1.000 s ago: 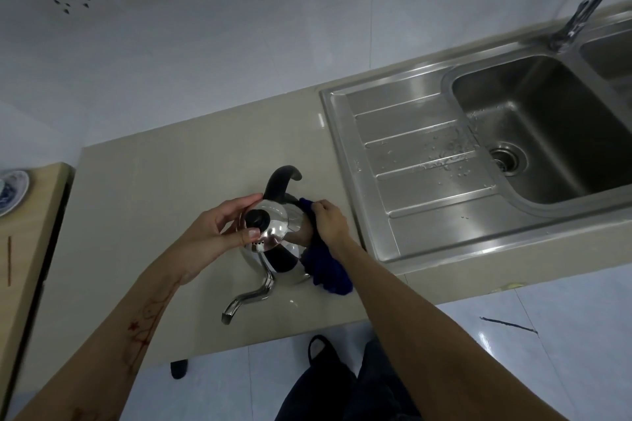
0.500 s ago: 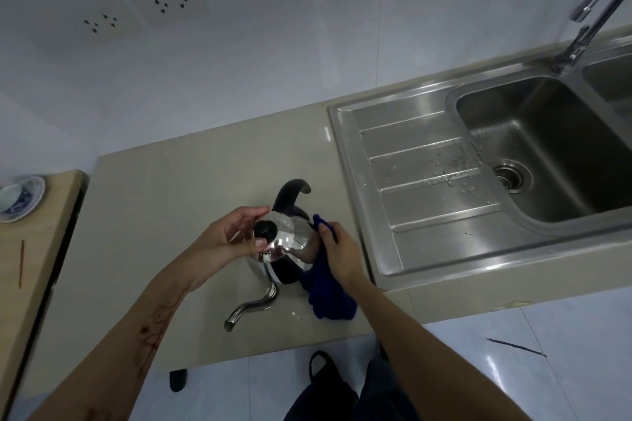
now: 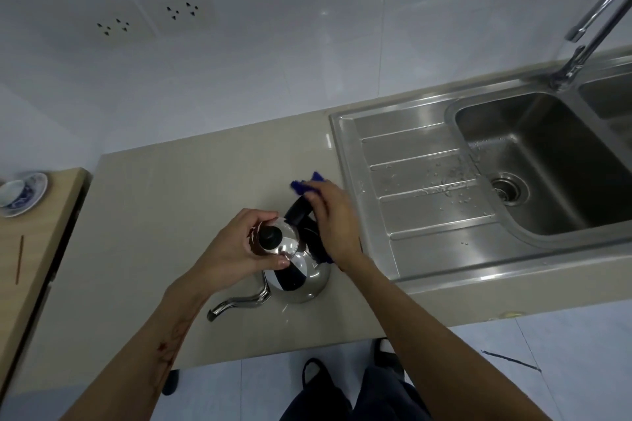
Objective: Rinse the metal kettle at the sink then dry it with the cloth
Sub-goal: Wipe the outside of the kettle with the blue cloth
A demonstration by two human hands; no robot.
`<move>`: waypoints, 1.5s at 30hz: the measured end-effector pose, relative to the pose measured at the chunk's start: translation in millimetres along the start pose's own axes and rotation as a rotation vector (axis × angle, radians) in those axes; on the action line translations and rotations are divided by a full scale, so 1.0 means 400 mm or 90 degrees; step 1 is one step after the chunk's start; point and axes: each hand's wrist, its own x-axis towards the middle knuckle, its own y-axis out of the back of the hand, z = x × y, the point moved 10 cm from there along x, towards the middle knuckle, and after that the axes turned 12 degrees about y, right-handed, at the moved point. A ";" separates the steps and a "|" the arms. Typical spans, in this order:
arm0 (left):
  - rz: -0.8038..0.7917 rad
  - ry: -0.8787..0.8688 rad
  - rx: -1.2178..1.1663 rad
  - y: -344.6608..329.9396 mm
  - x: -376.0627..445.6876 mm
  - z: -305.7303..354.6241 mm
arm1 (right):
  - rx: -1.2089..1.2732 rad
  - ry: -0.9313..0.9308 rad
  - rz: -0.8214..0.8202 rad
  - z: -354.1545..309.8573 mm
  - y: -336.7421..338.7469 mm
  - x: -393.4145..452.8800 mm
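Head view. Metal kettle (image 3: 301, 275) stands upright on the beige counter (image 3: 191, 188), just left of the sink's (image 3: 427, 181) ribbed drainboard, spout pointing toward the person and away from the sink.

Left hand (image 3: 236, 249), on the kettle's far side from the sink, is clamped over the lid, fingers curled round its rim beside the black knob.

Right hand (image 3: 333, 219), between kettle and sink, is closed on the blue cloth (image 3: 307, 184), pressing it against the black handle; cloth ends show above and below the hand.

Judgement: drying is under way. To do it well, the left hand should pin the lid while the kettle is turned, so the cloth reaches spout and base.

Droplets lie on the drainboard.
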 end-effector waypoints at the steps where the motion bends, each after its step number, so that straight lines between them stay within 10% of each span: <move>1: -0.004 0.003 -0.011 0.001 0.001 -0.005 | 0.015 -0.031 0.018 0.006 0.014 0.013; 6: -0.020 0.014 -0.048 0.004 0.002 -0.011 | -0.092 0.247 -0.136 -0.107 -0.045 -0.034; 10: -0.038 0.024 -0.059 0.004 0.002 -0.019 | -0.024 0.028 -0.084 -0.010 -0.016 0.044; 15: -0.056 0.033 -0.077 0.014 0.004 -0.019 | -0.153 0.224 -0.134 -0.124 -0.072 -0.027; 22: -0.072 0.038 -0.094 0.006 0.001 -0.021 | -0.163 0.191 -0.089 -0.070 -0.059 0.043; 31: -0.084 0.036 -0.097 0.012 -0.007 -0.021 | 0.217 -0.369 -0.103 0.175 -0.038 0.018; 36: -0.102 0.044 -0.095 0.009 -0.008 -0.026 | 0.274 -0.561 0.060 0.207 -0.031 -0.057; 40: -0.111 0.035 -0.092 0.007 -0.010 -0.019 | 0.260 -0.451 0.192 0.097 -0.006 -0.092; 45: -0.110 0.028 -0.079 0.006 -0.009 -0.018 | 0.058 -0.201 0.042 -0.047 -0.011 -0.115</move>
